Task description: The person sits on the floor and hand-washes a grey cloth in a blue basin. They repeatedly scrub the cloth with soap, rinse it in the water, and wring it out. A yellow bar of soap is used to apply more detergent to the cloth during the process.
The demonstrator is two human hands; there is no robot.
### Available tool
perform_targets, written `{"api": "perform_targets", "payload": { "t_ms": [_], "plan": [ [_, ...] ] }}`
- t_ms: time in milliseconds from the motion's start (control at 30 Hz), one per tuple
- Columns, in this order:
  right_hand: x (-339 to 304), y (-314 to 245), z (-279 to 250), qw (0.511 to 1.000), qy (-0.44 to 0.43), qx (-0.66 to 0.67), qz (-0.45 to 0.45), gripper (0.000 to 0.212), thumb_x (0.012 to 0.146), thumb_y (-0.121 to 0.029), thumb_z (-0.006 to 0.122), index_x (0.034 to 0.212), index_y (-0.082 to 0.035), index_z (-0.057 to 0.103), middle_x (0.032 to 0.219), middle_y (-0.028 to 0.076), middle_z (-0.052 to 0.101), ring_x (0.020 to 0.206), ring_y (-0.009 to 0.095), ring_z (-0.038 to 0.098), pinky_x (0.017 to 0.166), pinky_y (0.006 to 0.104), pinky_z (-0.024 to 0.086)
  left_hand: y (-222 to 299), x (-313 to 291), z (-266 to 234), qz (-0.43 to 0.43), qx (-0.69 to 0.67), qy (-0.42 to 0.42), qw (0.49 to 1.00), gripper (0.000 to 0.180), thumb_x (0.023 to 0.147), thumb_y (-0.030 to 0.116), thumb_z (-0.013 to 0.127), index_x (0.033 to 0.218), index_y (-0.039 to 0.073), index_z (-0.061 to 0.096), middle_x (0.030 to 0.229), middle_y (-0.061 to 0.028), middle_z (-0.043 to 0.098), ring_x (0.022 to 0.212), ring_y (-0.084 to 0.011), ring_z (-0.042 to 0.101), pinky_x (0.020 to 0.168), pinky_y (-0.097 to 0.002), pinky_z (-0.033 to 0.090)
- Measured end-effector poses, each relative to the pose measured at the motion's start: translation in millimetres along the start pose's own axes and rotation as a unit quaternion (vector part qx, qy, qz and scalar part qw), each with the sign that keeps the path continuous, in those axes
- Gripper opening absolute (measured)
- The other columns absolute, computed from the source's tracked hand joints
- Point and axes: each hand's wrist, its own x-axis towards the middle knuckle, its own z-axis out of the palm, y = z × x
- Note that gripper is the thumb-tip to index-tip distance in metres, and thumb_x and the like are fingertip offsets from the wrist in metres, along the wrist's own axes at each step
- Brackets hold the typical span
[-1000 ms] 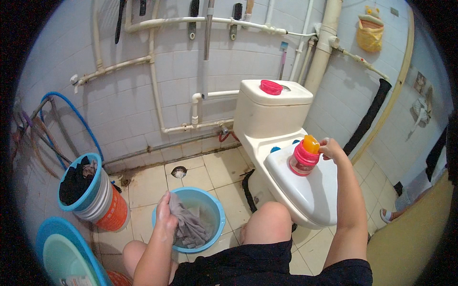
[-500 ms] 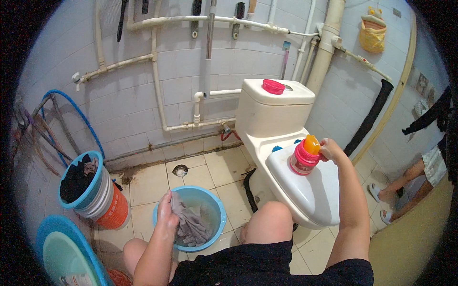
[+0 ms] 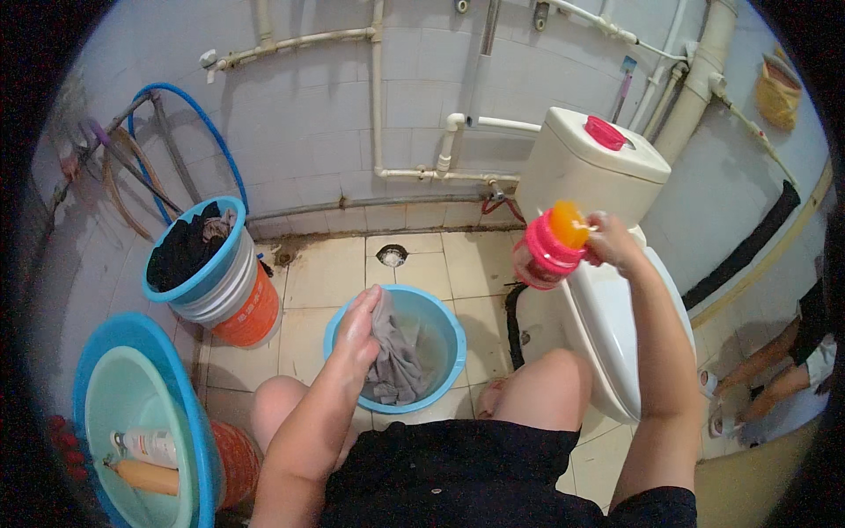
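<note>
My left hand is closed on the upper end of a grey cloth. The cloth hangs into a light blue basin of cloudy water on the floor. My right hand grips a pink plastic jar by its side and holds it tilted in the air, left of the toilet lid. An orange piece, perhaps a scoop, sticks out of the jar's mouth; its lower end is hidden. A pink lid lies on the toilet tank.
At left stands a bucket topped by a blue basin of dark clothes. Nearer, a pale green basin holds bottles. The toilet is at right, a floor drain behind the basin. Another person's legs show at far right.
My right hand has lifted the pink jar off the toilet lid and moved it left, tilting it. My left hand stays on the cloth. The view has turned down and left.
</note>
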Motion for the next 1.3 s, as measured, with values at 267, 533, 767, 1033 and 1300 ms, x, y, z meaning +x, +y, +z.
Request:
{"api": "perform_targets", "payload": {
  "t_ms": [267,533,767,1033,1300],
  "plan": [
    [77.5,75.1,147.0,0.981,0.007,-0.188,0.042,0.032,0.075,-0.023,0.061,0.089,0.005,0.056,0.08,0.022,0.063,0.074,0.029,0.064,0.063,0.0376,0.051,4.4,9.0,-0.9,-0.009,0.003,0.013,1.0,0.02,0.091,0.023,0.048,0.1,0.005,0.05,0.091,-0.0054,0.057,0.083,-0.0178,0.055,0.074,-0.0336,0.047],
    [91.2,157.7,255.9,0.958,0.053,-0.127,0.251,0.036,0.077,-0.023,0.058,0.103,0.0,0.052,0.105,0.022,0.058,0.101,0.035,0.055,0.085,0.0397,0.044,14.4,3.6,10.1,0.005,0.01,0.003,1.0,0.019,0.091,0.022,0.047,0.099,0.005,0.05,0.09,-0.0054,0.057,0.083,-0.0174,0.056,0.076,-0.0324,0.048],
    [98.4,257.7,346.0,0.929,0.092,0.02,0.358,0.045,0.076,-0.031,0.061,0.103,0.004,0.052,0.103,0.026,0.058,0.097,0.037,0.057,0.083,0.0412,0.045,24.7,7.7,24.7,-0.012,0.018,-0.019,1.0,0.02,0.091,0.021,0.047,0.1,0.003,0.05,0.091,-0.0056,0.057,0.084,-0.017,0.056,0.076,-0.0317,0.048],
    [62.6,256.8,377.0,0.902,0.029,0.008,0.431,0.044,0.078,-0.033,0.059,0.099,0.006,0.057,0.104,0.023,0.059,0.095,0.034,0.059,0.079,0.0388,0.047,28.5,26.6,23.4,-0.037,0.007,0.07,0.997,0.02,0.091,0.019,0.047,0.104,0.004,0.049,0.094,-0.0066,0.056,0.087,-0.0168,0.056,0.079,-0.0333,0.048],
    [83.9,309.7,384.4,0.835,0.052,-0.055,0.544,0.045,0.082,-0.031,0.057,0.107,0.006,0.051,0.109,0.023,0.054,0.102,0.03,0.054,0.085,0.0383,0.045,32.2,30.2,25.5,-0.014,0.126,0.024,0.992,0.018,0.09,0.019,0.049,0.099,0.004,0.051,0.091,-0.0054,0.057,0.082,-0.0127,0.054,0.074,-0.0279,0.046]
  ]
}}
